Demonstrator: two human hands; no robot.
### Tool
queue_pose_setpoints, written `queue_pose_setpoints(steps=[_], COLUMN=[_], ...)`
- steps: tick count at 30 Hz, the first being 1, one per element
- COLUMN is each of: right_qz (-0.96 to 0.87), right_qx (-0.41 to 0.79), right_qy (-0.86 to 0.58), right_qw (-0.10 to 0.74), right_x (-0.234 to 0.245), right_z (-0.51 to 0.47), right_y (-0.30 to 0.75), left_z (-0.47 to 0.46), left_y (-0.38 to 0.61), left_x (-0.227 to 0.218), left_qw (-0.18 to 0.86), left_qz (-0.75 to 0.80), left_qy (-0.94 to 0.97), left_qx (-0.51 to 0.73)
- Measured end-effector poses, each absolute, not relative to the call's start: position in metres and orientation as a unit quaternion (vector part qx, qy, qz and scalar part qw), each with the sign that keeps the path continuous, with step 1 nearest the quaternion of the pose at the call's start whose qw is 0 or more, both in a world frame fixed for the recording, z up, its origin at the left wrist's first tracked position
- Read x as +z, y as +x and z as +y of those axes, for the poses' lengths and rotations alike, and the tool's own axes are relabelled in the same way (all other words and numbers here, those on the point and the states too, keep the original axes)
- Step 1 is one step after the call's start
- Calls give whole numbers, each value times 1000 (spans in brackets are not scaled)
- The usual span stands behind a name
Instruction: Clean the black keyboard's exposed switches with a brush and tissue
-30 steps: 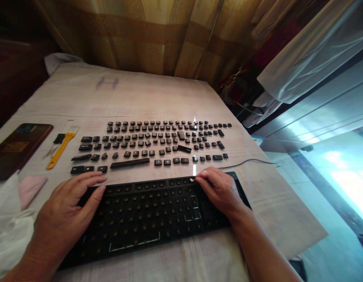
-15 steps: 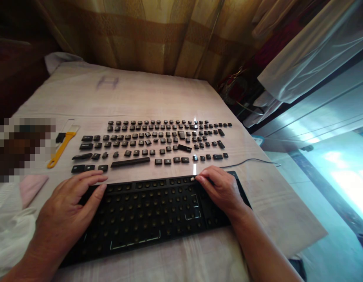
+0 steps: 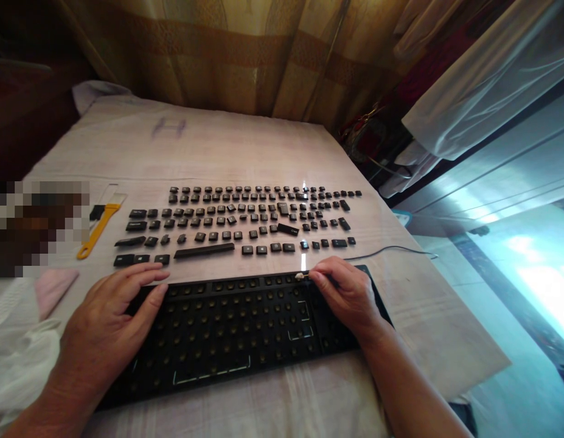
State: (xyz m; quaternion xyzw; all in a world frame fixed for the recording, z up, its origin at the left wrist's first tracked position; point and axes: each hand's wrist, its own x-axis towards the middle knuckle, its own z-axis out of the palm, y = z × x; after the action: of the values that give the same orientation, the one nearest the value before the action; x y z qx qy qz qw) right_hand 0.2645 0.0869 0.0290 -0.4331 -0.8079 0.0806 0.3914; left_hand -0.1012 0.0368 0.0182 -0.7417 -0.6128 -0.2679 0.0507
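Observation:
A black keyboard [image 3: 208,331] with its keycaps off lies across the table in front of me. My left hand [image 3: 120,304] rests over its left end, fingers stretched along and past the far edge, thumb apart on top. My right hand [image 3: 345,289] pinches a thin cotton swab with a fluffy white tip [image 3: 300,276]. That tip is at the top row of the keyboard, right of the middle; whether it touches the surface I cannot tell. Beyond the keyboard, loose black keycaps [image 3: 226,235] lie in several rows, with the long space bar [image 3: 204,250] among them.
A yellow-handled brush [image 3: 98,231] lies at the left. Nearer me are a pink cloth [image 3: 56,291] and crumpled white fabric [image 3: 24,359]. A black cable [image 3: 386,249] runs off to the right. The table's right edge drops to a pale floor [image 3: 505,316].
The cotton swab shows more clearly now, its fluffy tip slightly farther from the right fingertips. The whole view has shifted a little. My left hand stays in place on the keyboard.

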Motion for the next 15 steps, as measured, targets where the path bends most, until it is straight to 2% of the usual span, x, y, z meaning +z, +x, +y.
queue_pose_setpoints(steps=[15], right_qz=[-850], right_qx=[88], right_qy=[-390], right_qw=[343], right_x=[27], right_z=[87], right_y=[260], left_z=[37], left_y=[-100], left_x=[18], left_qw=[60], left_qz=[-603], left_qy=[-747], left_qx=[-272])
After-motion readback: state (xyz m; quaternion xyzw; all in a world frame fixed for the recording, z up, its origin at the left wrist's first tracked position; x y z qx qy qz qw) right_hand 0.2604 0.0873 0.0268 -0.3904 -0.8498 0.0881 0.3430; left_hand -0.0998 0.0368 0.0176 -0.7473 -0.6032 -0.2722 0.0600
